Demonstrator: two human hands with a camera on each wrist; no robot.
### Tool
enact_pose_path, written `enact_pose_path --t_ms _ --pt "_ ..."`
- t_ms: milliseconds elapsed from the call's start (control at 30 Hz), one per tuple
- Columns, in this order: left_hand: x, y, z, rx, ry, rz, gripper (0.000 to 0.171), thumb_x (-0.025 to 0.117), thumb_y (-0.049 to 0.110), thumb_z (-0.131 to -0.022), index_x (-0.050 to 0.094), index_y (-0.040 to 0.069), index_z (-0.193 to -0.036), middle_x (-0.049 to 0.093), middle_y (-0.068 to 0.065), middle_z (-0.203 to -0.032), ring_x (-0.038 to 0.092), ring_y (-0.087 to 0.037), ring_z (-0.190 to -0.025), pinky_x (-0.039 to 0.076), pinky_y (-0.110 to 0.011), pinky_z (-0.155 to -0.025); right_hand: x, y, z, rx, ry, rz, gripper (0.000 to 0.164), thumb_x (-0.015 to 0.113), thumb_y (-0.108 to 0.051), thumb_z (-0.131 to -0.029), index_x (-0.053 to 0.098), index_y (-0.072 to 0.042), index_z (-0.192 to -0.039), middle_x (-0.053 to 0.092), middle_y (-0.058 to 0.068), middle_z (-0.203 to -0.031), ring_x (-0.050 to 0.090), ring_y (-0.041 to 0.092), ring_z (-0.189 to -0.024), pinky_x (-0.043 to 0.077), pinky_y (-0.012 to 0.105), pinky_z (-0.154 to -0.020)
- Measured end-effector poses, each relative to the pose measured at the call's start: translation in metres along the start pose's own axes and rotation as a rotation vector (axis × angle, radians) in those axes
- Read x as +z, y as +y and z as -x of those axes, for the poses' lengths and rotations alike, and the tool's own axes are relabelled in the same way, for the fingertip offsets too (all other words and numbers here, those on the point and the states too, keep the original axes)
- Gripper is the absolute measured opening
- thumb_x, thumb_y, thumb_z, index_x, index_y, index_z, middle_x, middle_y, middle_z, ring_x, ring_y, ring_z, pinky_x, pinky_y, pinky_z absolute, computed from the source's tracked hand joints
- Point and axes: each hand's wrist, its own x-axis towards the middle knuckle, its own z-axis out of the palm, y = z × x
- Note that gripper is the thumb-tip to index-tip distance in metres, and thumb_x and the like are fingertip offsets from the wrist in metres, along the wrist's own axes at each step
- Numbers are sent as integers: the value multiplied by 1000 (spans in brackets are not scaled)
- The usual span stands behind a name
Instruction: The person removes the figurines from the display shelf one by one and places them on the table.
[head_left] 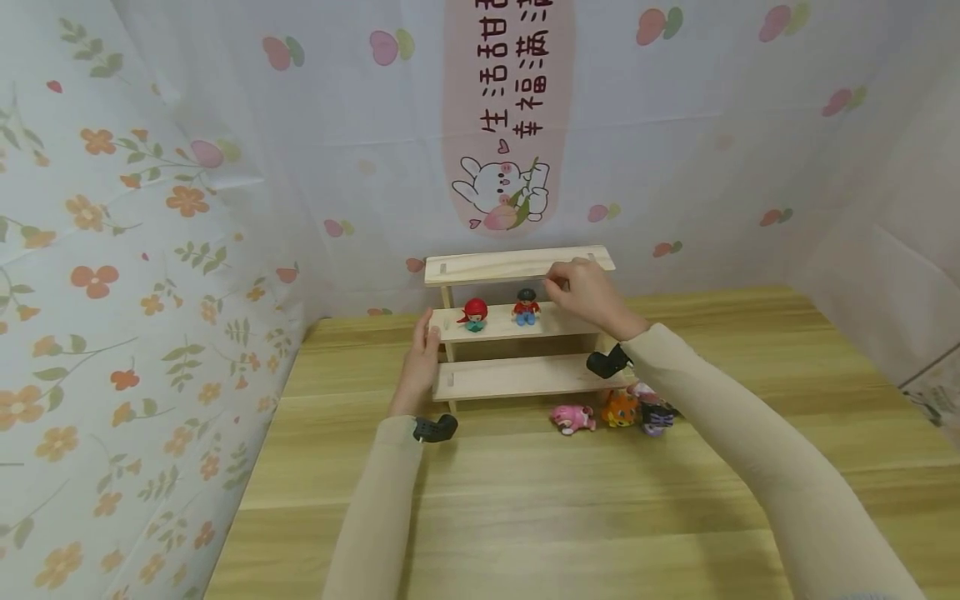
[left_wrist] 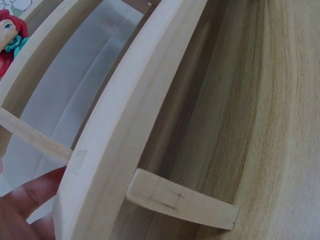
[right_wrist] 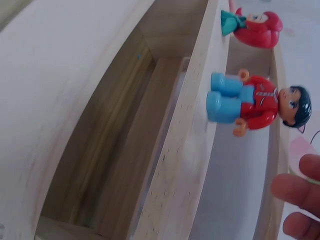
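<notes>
A three-tier pale wooden display shelf [head_left: 525, 377] stands on the table by the back wall. My left hand [head_left: 418, 367] grips its left end at the middle tier; in the left wrist view its fingers [left_wrist: 35, 192] reach behind the board's end. On the middle tier sits a red-haired mermaid figure [head_left: 474, 315]. To its right stands a toy figure with black hair, red jacket and blue trousers [head_left: 527, 307]. My right hand [head_left: 585, 292] is just right of that figure, by the top board, fingers loosely bent. In the right wrist view its fingertips [right_wrist: 290, 190] are apart from the figure.
A pink toy figure [head_left: 573, 418] lies on the table before the shelf. Beside it are an orange figure [head_left: 620, 408] and a dark purple one [head_left: 657, 418], partly under the right forearm. Patterned cloth [head_left: 360, 167] hangs behind and at the left.
</notes>
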Motion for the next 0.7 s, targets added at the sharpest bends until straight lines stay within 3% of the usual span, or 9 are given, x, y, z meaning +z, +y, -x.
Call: enact_pose_path --t_ms 100,400,700 --pt "1 0 0 8 3 -8 51 24 49 -103 13 38 -152 32 -16 -153 37 -45 -134 28 -65 -106 1 3 -3 -16 -19 -9 18 61 -22 -92 72 -7 -94 67 5 -75 52 19 -66 39 36 -70" --pt "1 1 -2 14 8 -11 51 23 50 -103 13 39 -152 35 -16 -152 47 -42 -126 31 -63 -104 4 -2 -11 33 -197 -59 35 65 -32 -91 67 -6 -115 67 8 -88 56 21 -78 44 36 -71" --pt "2 -2 -2 24 8 -8 51 23 48 -104 12 37 -152 40 -18 -147 52 -38 -121 35 -61 -102 13 -5 -13 41 -208 -60 26 68 -28 -90 71 -8 -107 69 7 -94 58 20 -85 47 36 -74"
